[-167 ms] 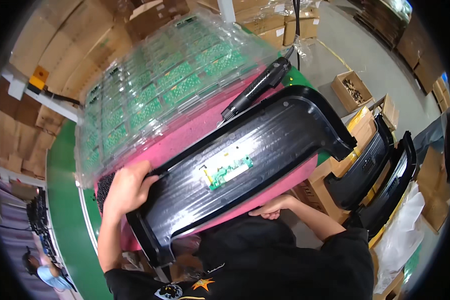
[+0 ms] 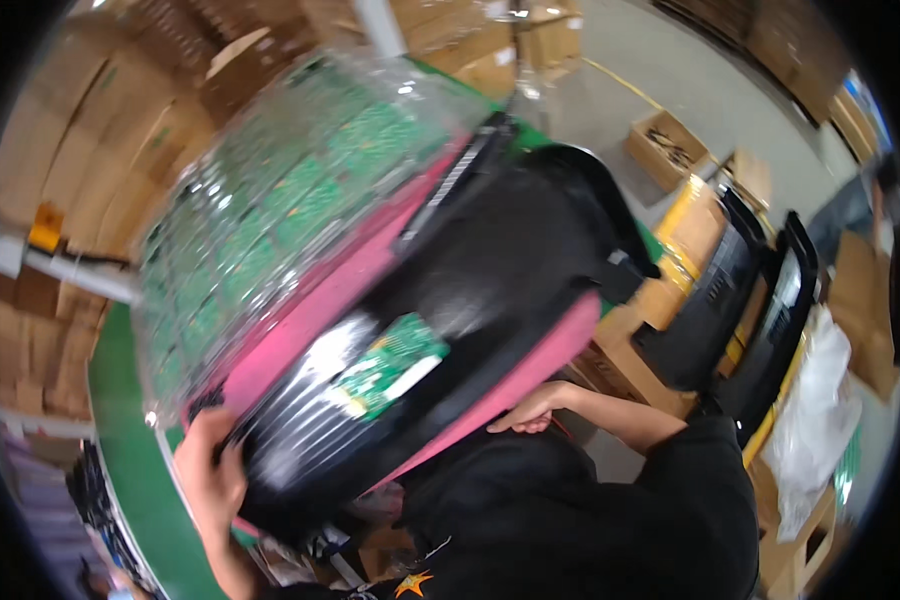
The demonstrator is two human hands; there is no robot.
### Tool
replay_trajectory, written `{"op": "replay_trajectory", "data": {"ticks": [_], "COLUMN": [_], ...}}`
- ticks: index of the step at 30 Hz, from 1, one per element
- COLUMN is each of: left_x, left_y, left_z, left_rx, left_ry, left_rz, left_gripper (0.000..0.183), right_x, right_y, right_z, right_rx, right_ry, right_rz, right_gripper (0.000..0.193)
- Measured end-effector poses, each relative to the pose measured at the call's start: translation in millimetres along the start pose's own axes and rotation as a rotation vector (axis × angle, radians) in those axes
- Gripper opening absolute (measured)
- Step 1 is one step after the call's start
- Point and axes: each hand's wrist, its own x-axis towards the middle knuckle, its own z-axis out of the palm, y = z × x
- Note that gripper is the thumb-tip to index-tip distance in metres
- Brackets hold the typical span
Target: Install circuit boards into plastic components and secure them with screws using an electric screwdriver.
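Observation:
A long black plastic housing [image 2: 530, 240] with curved ends lies slantwise on a pink foam pad [image 2: 310, 320]. On its ribbed inner face sits a small green circuit board [image 2: 395, 365] with a white strip along one edge. My left hand [image 2: 210, 470], smeared by motion, has curled fingers at the housing's left end. At the pad's near edge, my right hand [image 2: 530, 412] is closed with its forefinger stretched along the edge; what it holds, if anything, is hidden. Behind the housing lies a black pen-shaped electric screwdriver [image 2: 455, 185], blurred.
Clear plastic trays [image 2: 280, 200] full of green circuit boards cover the far part of the green table [image 2: 135, 410]. Two more black housings [image 2: 705, 295] rest by cartons on my right, next to a white plastic bag [image 2: 815, 420]. A small open carton [image 2: 670, 150] stands on the floor.
The whole view has shifted and blurred. My left hand has moved down and left, near the housing's end. The circuit board appears larger and turned. My right hand stays almost in place.

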Motion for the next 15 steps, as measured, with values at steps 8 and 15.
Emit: {"op": "replay_trajectory", "data": {"ticks": [8, 15], "left_x": [-98, -137], "left_y": [-82, -52], "left_z": [-73, -72], "left_rx": [0.141, 0.043], "left_ry": [0.977, 0.811], "left_rz": [-0.161, -0.013], "left_gripper": [0.03, 0.033], "right_x": [-154, -231], "right_y": [3, 93], "right_z": [19, -88], "right_rx": [0.173, 0.418], "right_ry": [0.442, 1.441], "right_rz": [-0.303, -0.326], "right_gripper": [0.05, 0.026]}}
